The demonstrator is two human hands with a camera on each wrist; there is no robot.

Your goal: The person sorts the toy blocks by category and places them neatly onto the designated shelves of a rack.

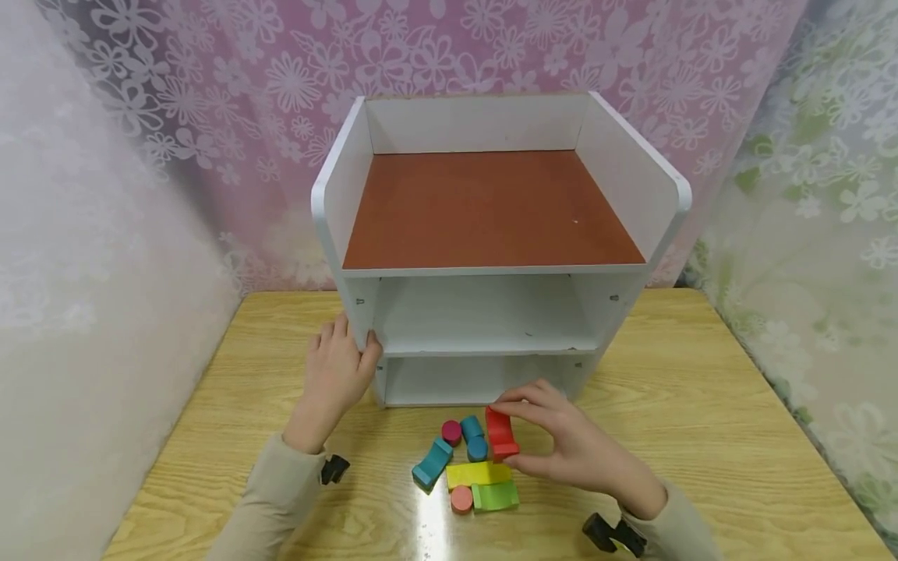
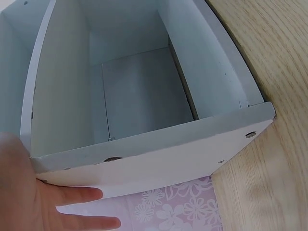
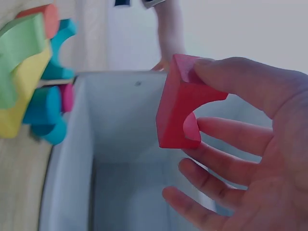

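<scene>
My right hand [image 1: 561, 432] pinches a red arch block [image 1: 500, 433] between thumb and fingertips, in front of the shelf. In the right wrist view the red block's curved cut-out faces the palm, and the other fingers are spread below it. My left hand [image 1: 338, 366] rests against the left side panel of a white shelf unit [image 1: 491, 352], with the thumb at its front edge. In the left wrist view its straight fingers [image 2: 77, 195] lie along the panel's outer side. Below the red block lie a yellow block [image 1: 479, 474] and a green arch block [image 1: 495, 496].
Around them lie a teal arch block [image 1: 432, 464], two blue blocks [image 1: 476, 448], a magenta cylinder [image 1: 451, 432] and an orange-pink cylinder [image 1: 461, 499]. The shelf has a brown top board [image 1: 484, 206] and two white compartments. A wooden table [image 1: 701, 405] carries everything; flowered curtains [image 1: 421, 47] surround it.
</scene>
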